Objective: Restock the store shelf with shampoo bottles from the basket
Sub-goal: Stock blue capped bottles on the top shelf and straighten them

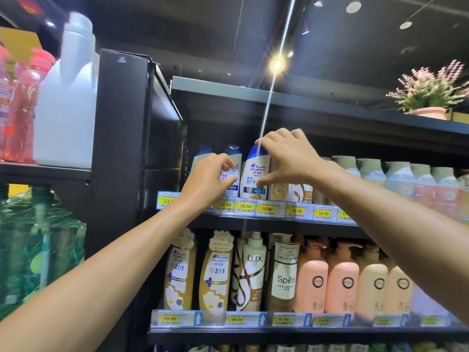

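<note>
A white Head & Shoulders shampoo bottle (254,177) with a blue cap stands upright on the upper shelf (279,223), behind the 26.00 price tag. My right hand (288,158) grips it, fingers over the cap and thumb low on its right side. Just left of it stands a second white Head & Shoulders bottle (234,158). My left hand (209,181) pinches this one between thumb and curled fingers and hides much of its label. A third bottle (203,153) stands further left, partly hidden. The basket is out of view.
Gold bottles (300,193) and pastel bottles (396,179) fill the upper shelf to the right. Tall pump bottles (253,270) line the shelf below. A black upright post (119,138) bounds the left side, with a white jug (67,107) beyond it. A potted plant (431,95) sits on top.
</note>
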`<state>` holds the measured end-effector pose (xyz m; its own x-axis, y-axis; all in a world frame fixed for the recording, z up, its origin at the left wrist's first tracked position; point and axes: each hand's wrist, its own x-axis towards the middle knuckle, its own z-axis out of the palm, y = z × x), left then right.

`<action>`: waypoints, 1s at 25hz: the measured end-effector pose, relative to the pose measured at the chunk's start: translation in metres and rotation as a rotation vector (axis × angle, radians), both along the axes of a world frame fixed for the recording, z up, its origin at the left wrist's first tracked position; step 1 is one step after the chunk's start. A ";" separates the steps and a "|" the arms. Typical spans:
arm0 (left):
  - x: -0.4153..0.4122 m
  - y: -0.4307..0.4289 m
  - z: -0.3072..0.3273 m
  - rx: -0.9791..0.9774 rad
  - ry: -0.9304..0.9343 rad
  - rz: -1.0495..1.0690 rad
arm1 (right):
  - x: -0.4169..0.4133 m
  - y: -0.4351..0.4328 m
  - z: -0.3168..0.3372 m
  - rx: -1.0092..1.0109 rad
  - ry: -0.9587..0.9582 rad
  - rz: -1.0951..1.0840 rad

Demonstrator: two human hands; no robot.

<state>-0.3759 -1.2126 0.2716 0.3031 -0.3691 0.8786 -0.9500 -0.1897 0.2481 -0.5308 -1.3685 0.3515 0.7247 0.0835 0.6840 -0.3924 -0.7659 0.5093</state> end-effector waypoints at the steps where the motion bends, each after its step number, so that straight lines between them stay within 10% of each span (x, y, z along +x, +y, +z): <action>1: 0.003 0.000 -0.003 -0.015 -0.023 0.031 | 0.002 -0.001 -0.003 -0.018 0.003 -0.020; 25: 0.014 0.001 -0.010 0.028 0.077 0.088 | 0.014 0.001 -0.008 -0.081 0.007 -0.119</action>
